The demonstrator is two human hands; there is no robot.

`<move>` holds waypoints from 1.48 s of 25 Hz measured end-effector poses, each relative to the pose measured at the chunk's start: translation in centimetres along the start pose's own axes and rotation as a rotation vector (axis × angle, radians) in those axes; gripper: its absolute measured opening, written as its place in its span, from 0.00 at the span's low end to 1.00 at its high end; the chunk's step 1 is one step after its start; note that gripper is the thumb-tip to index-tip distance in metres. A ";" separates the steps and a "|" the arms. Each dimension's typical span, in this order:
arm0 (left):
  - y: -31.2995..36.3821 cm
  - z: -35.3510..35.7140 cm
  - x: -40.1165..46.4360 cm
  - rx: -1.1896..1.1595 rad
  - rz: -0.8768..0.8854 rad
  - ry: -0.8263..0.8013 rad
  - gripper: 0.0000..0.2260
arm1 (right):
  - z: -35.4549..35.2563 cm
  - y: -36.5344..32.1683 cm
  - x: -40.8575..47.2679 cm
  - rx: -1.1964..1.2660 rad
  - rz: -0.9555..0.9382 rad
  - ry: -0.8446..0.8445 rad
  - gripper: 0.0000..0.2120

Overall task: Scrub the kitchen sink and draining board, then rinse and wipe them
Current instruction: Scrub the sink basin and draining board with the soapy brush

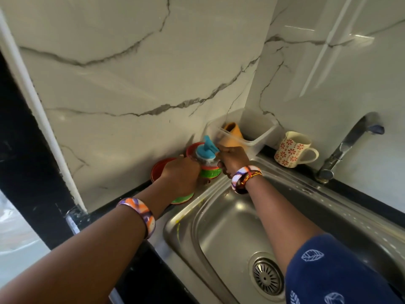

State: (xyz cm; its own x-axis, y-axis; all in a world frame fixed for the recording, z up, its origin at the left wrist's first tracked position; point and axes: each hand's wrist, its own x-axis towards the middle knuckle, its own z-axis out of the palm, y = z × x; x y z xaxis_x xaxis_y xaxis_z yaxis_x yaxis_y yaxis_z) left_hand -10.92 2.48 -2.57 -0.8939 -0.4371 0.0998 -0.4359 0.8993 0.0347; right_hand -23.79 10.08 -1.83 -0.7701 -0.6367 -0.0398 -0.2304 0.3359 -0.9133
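Patterned bangles [140, 213], leaf-print navy sleeve [333, 270]

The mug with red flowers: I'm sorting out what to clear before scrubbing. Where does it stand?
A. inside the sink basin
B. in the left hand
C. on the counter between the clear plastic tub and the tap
C: the mug stands on the dark counter behind the sink, with the clear plastic tub on one side and the tap on the other.

Both arms stretched forward, left hand [179, 175] and right hand [232, 157] curled, gripping, knuckles up
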 end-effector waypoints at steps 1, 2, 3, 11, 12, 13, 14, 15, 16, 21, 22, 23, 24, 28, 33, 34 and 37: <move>0.2 -0.3 -0.6 -0.005 -0.004 0.034 0.20 | -0.6 -0.3 -0.9 0.061 0.018 0.003 0.12; 0.6 -0.8 -1.5 -0.018 -0.018 0.067 0.18 | -1.3 -0.8 -2.0 0.142 0.037 -0.001 0.10; 0.9 -1.4 -2.3 -0.049 -0.039 0.108 0.17 | -2.2 -1.1 -3.1 0.221 0.045 -0.012 0.10; 10.7 -4.2 -13.0 -0.187 -0.218 0.210 0.19 | -12.3 -1.1 -17.3 0.391 0.051 -0.161 0.14; 12.9 -4.2 -14.9 -0.204 -0.232 0.216 0.20 | -13.9 -0.5 -19.9 0.373 0.047 -0.171 0.13; 15.3 -4.0 -16.9 -0.228 -0.247 0.220 0.21 | -15.5 0.3 -22.6 0.350 0.037 -0.185 0.11; 17.9 -3.7 -19.1 -0.251 -0.260 0.222 0.22 | -17.3 1.4 -25.7 0.319 0.018 -0.201 0.09; 20.6 -3.1 -21.1 -0.266 -0.272 0.205 0.25 | -19.1 2.6 -28.8 0.286 0.003 -0.220 0.09; 23.6 -2.3 -23.5 -0.276 -0.286 0.173 0.28 | -21.1 4.1 -32.2 0.245 -0.003 -0.234 0.09; 35.7 1.5 -31.8 -0.447 -0.460 0.098 0.36 | -30.8 11.2 -44.9 -0.062 0.072 -0.224 0.14; 37.5 1.8 -32.7 -0.476 -0.486 0.088 0.36 | -32.8 12.3 -46.9 -0.119 0.093 -0.222 0.15; 38.9 2.1 -33.2 -0.494 -0.511 0.085 0.36 | -34.6 13.2 -48.7 -0.168 0.118 -0.221 0.15; 40.1 2.4 -33.7 -0.503 -0.542 0.082 0.37 | -36.6 14.1 -50.5 -0.214 0.146 -0.219 0.14; 41.7 3.1 -34.1 -0.492 -0.685 0.093 0.35 | -44.6 17.2 -55.7 -0.307 0.318 -0.200 0.13; 42.0 3.7 -33.7 -0.394 -0.700 0.055 0.29 | -44.8 15.7 -54.7 -0.443 0.365 -0.286 0.11; 42.0 3.8 -33.5 -0.375 -0.704 0.047 0.28 | -42.7 15.3 -53.2 -0.418 0.298 -0.285 0.12; 41.6 4.2 -33.1 -0.352 -0.714 0.019 0.27 | -34.3 14.4 -47.2 -0.262 0.124 -0.303 0.16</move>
State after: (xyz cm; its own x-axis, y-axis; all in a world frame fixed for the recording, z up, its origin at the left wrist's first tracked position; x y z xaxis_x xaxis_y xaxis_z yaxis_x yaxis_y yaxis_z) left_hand 0.06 54.34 -8.59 -0.4077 -0.9119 -0.0483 -0.8411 0.3544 0.4087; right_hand -11.20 68.75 0.79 -0.6008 -0.7424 -0.2965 -0.3205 0.5635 -0.7614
